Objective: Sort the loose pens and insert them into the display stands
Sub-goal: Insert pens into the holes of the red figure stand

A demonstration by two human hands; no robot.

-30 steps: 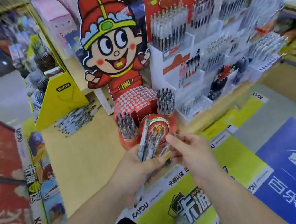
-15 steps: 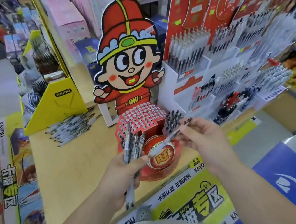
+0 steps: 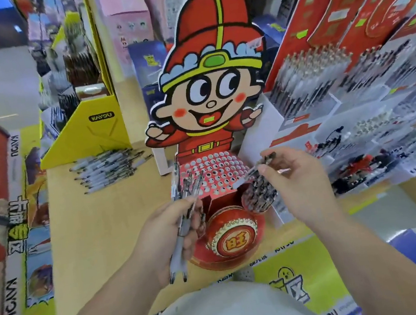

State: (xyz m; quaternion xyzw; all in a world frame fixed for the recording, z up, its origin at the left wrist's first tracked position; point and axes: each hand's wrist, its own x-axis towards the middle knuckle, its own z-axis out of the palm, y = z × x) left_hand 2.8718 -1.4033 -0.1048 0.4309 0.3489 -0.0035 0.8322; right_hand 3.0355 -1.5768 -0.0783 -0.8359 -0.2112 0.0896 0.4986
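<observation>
Insertion step. Left hand (image 3: 164, 238) grips spare pens (image 3: 188, 186); right hand (image 3: 294, 185) pinches one pen (image 3: 252, 171) just above stand (image 3: 216, 172) between the hands. Next, likely: tip it down into a free hole.

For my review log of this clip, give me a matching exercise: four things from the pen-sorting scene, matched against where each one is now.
Things:
1. single pen
2. bundle of pens
3. pile of loose pens
4. red perforated stand

Places:
A. lying on the table beside the yellow box
B. pinched in the right hand
C. standing below the cartoon cutout
D. held in the left hand

Pairs: 1-B, 2-D, 3-A, 4-C.
</observation>
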